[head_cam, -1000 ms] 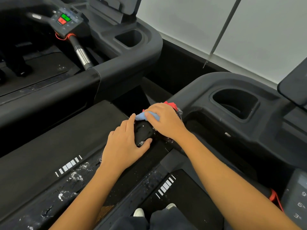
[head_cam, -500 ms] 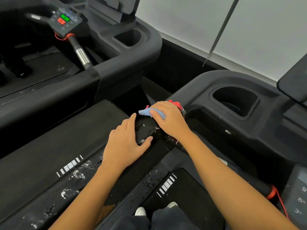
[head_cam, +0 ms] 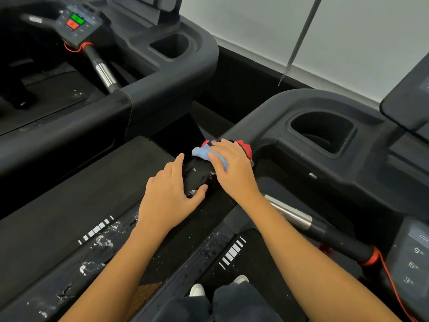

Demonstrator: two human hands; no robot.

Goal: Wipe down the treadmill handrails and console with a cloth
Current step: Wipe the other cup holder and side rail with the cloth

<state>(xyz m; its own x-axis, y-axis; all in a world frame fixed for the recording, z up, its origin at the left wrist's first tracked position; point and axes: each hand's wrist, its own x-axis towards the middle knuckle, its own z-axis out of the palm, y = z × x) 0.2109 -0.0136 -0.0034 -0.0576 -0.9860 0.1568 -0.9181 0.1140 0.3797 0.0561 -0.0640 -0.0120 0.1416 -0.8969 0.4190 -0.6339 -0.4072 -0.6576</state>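
My right hand presses a bunched cloth, light blue with red and dark patches, onto the black left handrail of the treadmill, where the rail meets the console housing. My left hand lies flat on the same rail just behind the cloth, fingers spread, thumb around the rail's inner side. Wet droplets glisten on the rail between both hands. The console's keypad shows at the right edge, and a chrome-and-black inner grip bar runs under my right forearm.
A cup holder is sunk into the console top. A red safety cord hangs by the keypad. A second treadmill stands at the left, with its own button pad and cup holder. My shoes stand on the belt below.
My right hand has slid the cloth forward along the handrail toward the console. My left hand has stayed in place on the rail. The chrome grip bar has come into sight.
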